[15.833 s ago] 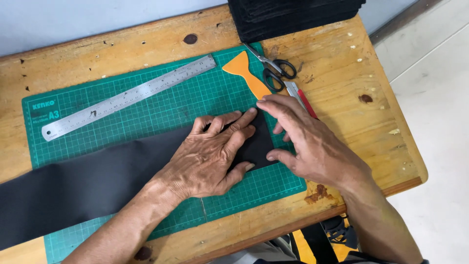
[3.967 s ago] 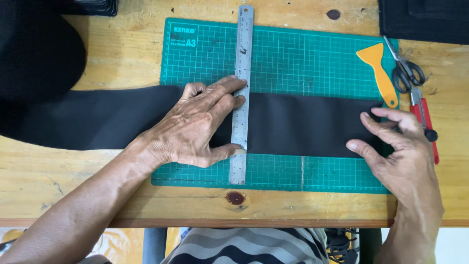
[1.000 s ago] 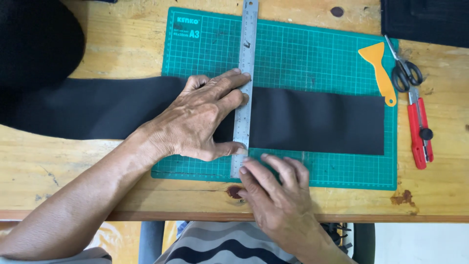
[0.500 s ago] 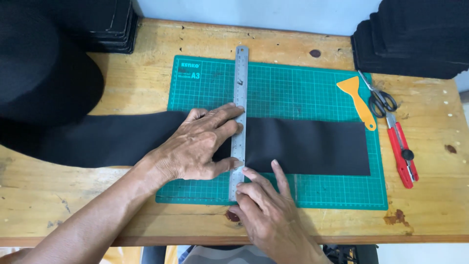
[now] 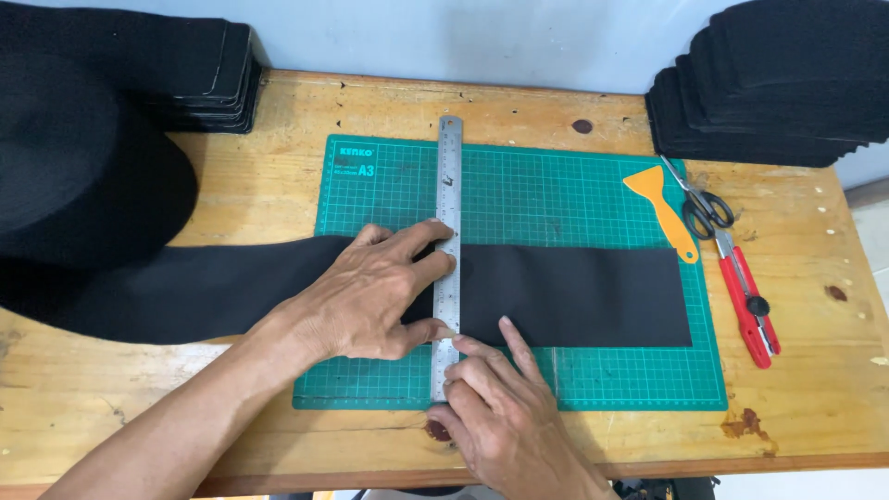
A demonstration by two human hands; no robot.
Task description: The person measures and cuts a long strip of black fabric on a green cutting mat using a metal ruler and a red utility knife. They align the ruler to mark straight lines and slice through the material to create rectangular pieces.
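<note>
two bare hands, lower centre of frame. left hand [image 5: 370, 301]: forearm bare to the lower left edge, no sleeve showing; veins and knuckle creases raised, nails short. right hand [image 5: 505, 417]: wrist bare at the bottom edge, fingers lean. no rings, watch or gloves on either.

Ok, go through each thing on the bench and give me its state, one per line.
Ruler: flat across the strip, pinned by left hand.
Strip: flat across the mat, uncut.
Right hand: at ruler's near end.
Scissors: closed.
Knife: lying unused.
Scraper: lying unused.
</note>
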